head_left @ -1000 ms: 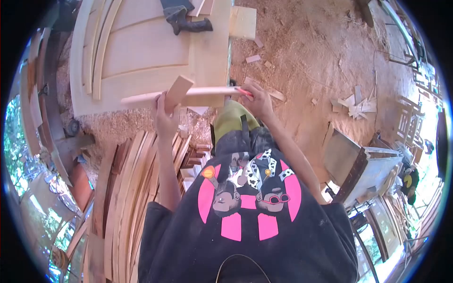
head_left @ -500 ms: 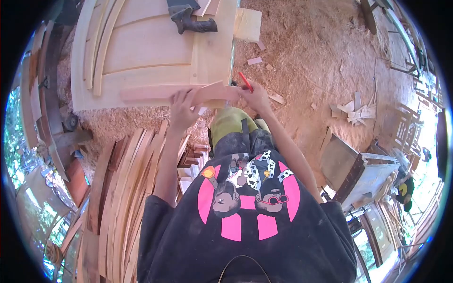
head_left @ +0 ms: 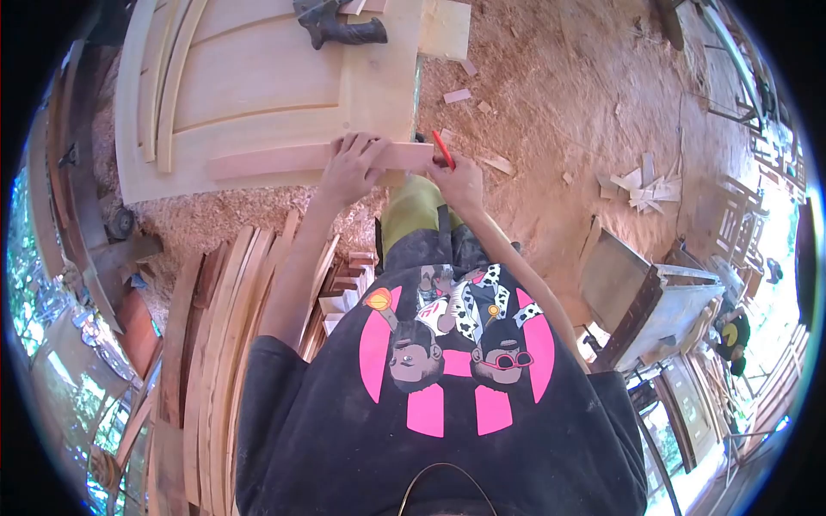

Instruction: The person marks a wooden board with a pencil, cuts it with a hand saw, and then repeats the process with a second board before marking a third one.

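A reddish flat wooden strip [head_left: 267, 161] lies along the near edge of a pale wooden panel [head_left: 258, 73]. My left hand [head_left: 351, 168] is closed across the strip, fingers over its far edge and thumb on the near side. At the strip's right end, my right hand [head_left: 459, 184] is closed around a red pencil [head_left: 444, 150], which sticks up from between the fingers. The same hand's fingertips reach the strip's end. Whether a second, shorter piece lies under my left hand is hidden.
A dark tool with a handle [head_left: 340, 27] rests on the panel, beside long thin slats [head_left: 176, 77]. Long boards [head_left: 206, 370] are stacked at my left. Wood offcuts [head_left: 645, 185] lie on the sawdust floor, and a wooden cabinet-like box [head_left: 654, 318] stands at right.
My left hand has moved right and slightly up along the strip, now gripping across it. The short, slanted piece seen on the strip no longer shows. My right hand still holds the pencil.
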Demonstrator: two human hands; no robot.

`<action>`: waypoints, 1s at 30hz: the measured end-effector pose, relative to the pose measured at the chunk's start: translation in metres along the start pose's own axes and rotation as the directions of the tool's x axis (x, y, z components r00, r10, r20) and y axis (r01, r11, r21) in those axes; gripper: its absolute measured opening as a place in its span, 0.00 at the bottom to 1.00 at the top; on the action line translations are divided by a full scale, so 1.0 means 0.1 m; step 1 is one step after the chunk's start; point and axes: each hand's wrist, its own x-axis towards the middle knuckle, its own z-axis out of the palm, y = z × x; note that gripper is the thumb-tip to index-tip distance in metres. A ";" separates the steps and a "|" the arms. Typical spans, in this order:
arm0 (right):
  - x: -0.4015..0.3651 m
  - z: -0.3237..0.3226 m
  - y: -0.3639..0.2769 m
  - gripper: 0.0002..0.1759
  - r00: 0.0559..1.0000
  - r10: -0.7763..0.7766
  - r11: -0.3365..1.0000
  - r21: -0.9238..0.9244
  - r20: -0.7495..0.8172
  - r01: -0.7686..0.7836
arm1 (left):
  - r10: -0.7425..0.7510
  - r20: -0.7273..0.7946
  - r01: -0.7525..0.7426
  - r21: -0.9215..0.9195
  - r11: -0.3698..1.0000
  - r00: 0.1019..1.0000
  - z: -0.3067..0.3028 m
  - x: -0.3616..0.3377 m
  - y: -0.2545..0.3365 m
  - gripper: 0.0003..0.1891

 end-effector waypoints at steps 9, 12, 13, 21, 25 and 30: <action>0.01 0.01 -0.01 0.19 0.997 0.069 0.997 -0.042 -0.039 -0.070 | -0.044 -0.036 0.042 -0.061 0.997 0.998 0.05 0.05 0.04 0.29; 0.01 0.01 -0.01 0.18 0.996 0.077 0.996 -0.038 -0.048 -0.079 | -0.046 -0.030 0.045 -0.053 0.998 0.998 0.05 0.06 0.03 0.29; 0.01 0.01 -0.02 0.18 0.994 0.099 0.994 -0.039 -0.045 -0.101 | -0.045 -0.030 0.043 -0.053 0.998 0.999 0.06 0.06 0.03 0.29; -0.02 0.06 -0.07 0.19 0.998 0.042 0.997 -0.063 -0.045 -0.045 | -0.135 -0.048 0.137 0.057 0.989 0.990 -0.10 -0.05 -0.05 0.32; 0.05 0.11 0.09 0.16 0.996 0.048 0.990 -0.126 -0.074 -0.057 | 0.086 -0.054 -0.084 0.043 0.996 0.995 0.18 -0.13 -0.53 0.26; 0.05 0.23 0.12 0.16 0.991 0.079 0.996 -0.029 -0.108 -0.082 | -0.078 -0.026 0.079 0.059 0.995 0.997 0.12 -0.12 -0.41 0.28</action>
